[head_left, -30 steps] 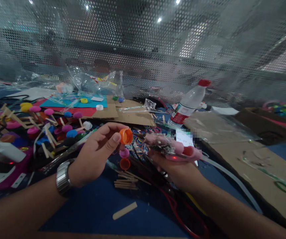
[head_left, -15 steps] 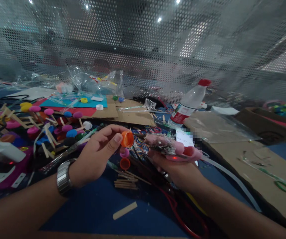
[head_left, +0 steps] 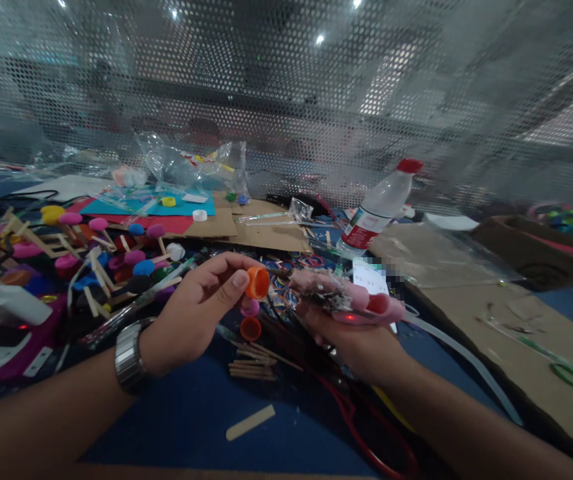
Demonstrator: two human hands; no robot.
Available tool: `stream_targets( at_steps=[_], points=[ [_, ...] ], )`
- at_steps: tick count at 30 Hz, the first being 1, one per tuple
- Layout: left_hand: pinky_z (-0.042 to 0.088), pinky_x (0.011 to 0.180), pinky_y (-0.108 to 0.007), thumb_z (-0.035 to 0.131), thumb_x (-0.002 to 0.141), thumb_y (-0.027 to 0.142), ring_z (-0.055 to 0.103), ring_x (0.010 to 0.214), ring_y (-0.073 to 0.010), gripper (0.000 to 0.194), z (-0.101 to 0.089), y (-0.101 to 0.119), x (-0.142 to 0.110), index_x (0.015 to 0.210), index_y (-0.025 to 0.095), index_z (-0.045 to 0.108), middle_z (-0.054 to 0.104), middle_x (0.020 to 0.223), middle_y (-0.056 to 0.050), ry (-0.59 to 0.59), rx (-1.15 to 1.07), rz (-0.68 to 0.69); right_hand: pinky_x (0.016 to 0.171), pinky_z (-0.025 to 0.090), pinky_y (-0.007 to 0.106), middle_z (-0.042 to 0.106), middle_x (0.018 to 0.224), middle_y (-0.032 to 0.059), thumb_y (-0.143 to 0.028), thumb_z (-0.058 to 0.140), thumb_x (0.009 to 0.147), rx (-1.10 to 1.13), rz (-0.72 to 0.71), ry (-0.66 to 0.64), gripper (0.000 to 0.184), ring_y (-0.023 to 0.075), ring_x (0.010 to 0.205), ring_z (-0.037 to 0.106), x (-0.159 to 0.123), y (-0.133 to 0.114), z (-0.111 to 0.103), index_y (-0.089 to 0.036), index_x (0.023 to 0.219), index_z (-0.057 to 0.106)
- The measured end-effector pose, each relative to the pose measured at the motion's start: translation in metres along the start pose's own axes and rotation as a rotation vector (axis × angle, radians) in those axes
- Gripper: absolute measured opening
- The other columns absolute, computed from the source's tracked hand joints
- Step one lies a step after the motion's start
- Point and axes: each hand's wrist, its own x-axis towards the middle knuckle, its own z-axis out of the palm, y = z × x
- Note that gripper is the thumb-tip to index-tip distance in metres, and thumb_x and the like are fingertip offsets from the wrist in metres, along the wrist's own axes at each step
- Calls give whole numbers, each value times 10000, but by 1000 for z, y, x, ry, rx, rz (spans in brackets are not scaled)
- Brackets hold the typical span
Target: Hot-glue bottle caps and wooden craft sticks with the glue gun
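Observation:
Between the thumb and fingers of my left hand [head_left: 201, 313] is an orange bottle cap [head_left: 257, 283], its hollow side turned to the right. My right hand [head_left: 346, 340] is wrapped round a pink hot glue gun [head_left: 346, 297] with a small red light and a glue stick [head_left: 466, 357] trailing from its back. The gun's nozzle points left at the cap's rim; whether they touch is hard to tell. Under the cap lie a pink cap [head_left: 250, 307] and another orange cap [head_left: 250, 328]. Wooden sticks [head_left: 252, 367] lie in a small pile below these.
Red-handled scissors [head_left: 361, 427] lie under my right forearm. A single wooden stick [head_left: 250, 423] is in front. At left sit many caps on sticks [head_left: 99, 260] and a purple device [head_left: 11, 347]. A bottle [head_left: 379, 210] stands tilted behind; cardboard [head_left: 541, 347] lies right.
My left hand has shifted slightly right with the orange cap, and the cap has turned a little. The glue gun stays where it was.

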Motion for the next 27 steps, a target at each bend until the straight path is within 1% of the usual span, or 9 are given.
stream_targets(
  at_steps=[4, 8, 10, 13, 15, 19, 22, 24, 27],
  points=[
    [545, 673, -239, 779, 860, 485, 653, 697, -124, 344, 0, 0, 0, 1015, 184, 721, 697, 851, -24, 1, -3, -11, 438, 477, 301, 633, 631, 14, -514, 630, 910, 21, -15, -19, 392, 180, 497, 552, 0, -3, 0, -257, 1183, 741],
    [542, 675, -238, 783, 856, 485, 651, 692, -122, 337, 1, 1, 0, 998, 186, 722, 697, 824, -15, -6, 1, -9, 404, 464, 286, 626, 605, 16, -489, 671, 886, 18, -1, 1, 359, 177, 485, 549, 0, -8, 0, -243, 1132, 758],
    [541, 673, -232, 785, 852, 489, 654, 695, -121, 339, 1, 1, 0, 992, 187, 721, 698, 825, -12, -5, 6, -14, 419, 483, 292, 645, 627, 21, -479, 676, 884, 21, 7, 5, 350, 183, 502, 568, 0, -11, 0, -245, 1129, 761],
    [544, 674, -236, 782, 853, 493, 662, 702, -127, 343, 1, 1, 0, 993, 187, 718, 701, 841, -16, -3, 20, -19, 489, 531, 331, 698, 719, 40, -487, 671, 885, 26, 6, -3, 355, 206, 560, 610, 0, -12, 1, -268, 1148, 764],
    [548, 677, -249, 781, 851, 499, 665, 705, -138, 353, 1, 1, 0, 993, 183, 714, 703, 842, -23, 2, 32, -21, 510, 538, 342, 710, 750, 47, -495, 667, 884, 25, 0, -3, 362, 218, 593, 626, 0, -12, 1, -276, 1154, 766],
    [550, 689, -268, 775, 851, 515, 675, 722, -155, 381, 0, 0, 0, 1013, 177, 706, 716, 864, -40, 3, 51, -35, 495, 519, 328, 688, 705, 41, -499, 654, 882, 11, -4, -9, 378, 223, 599, 628, 0, -13, 1, -267, 1158, 769],
    [549, 701, -277, 774, 848, 527, 679, 734, -159, 393, 0, -1, 0, 1024, 183, 705, 724, 878, -45, 5, 53, -50, 498, 515, 329, 722, 792, 46, -489, 644, 893, 5, -4, -17, 366, 206, 578, 616, 0, -14, 0, -283, 1166, 771],
    [546, 700, -278, 782, 836, 538, 682, 736, -159, 405, 0, 0, 0, 1021, 186, 706, 726, 887, -45, 11, 56, -57, 469, 492, 317, 735, 848, 47, -473, 643, 895, 9, -15, -20, 354, 185, 545, 587, -1, -14, 0, -287, 1167, 772],
    [541, 691, -276, 783, 833, 542, 683, 737, -161, 411, 1, 1, 0, 1018, 183, 705, 719, 873, -41, 15, 69, -56, 422, 453, 290, 709, 789, 36, -461, 638, 902, 22, -19, -30, 357, 168, 514, 550, -1, -13, 0, -279, 1181, 766]
  ],
)
